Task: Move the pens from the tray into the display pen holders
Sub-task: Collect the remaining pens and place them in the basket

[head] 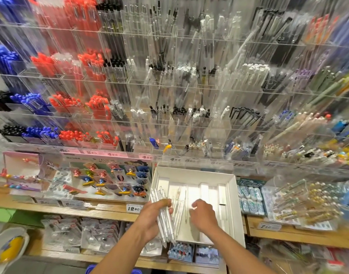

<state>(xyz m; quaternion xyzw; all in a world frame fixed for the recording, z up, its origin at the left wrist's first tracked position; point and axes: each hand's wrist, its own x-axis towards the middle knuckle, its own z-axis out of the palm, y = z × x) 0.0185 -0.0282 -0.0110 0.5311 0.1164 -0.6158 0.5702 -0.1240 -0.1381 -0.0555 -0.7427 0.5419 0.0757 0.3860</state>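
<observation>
Left hand grips a bundle of clear pens; right hand, fingers curled, state unclear, reaches over the white tray.

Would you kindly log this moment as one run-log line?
stage: gathering | left hand: holds bundle of clear pens | right hand: curled over white tray, grip unclear | display pen holders: not yet reached

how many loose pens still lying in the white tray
About 3, though blur may hide more: clear pens lie side by side in the white tray, between the left hand holding a bundle and the right hand.
</observation>
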